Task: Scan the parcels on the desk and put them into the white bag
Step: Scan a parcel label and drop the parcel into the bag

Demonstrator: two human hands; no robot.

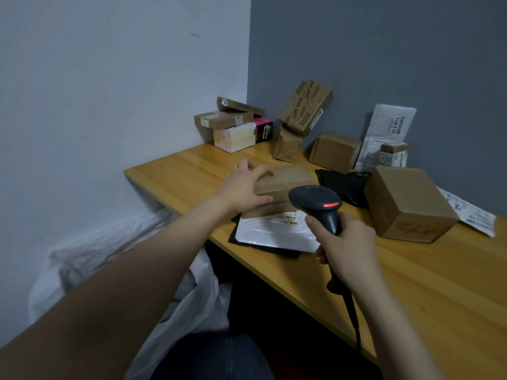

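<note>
Probably light and stiff, the box [290,178] lifts by its end, where the left hand [244,187] fingers [260,171] clamp; the right hand [348,248] grips the scanner [315,198].

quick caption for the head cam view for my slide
Left hand holds a brown parcel on the wooden desk; right hand holds a barcode scanner beside it

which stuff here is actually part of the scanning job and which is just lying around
Job: scanner in right hand; brown box under left hand; white mailer; large box; parcels along the wall; white bag.
Lying about: paper slip; black item, unclear what it is.
</note>
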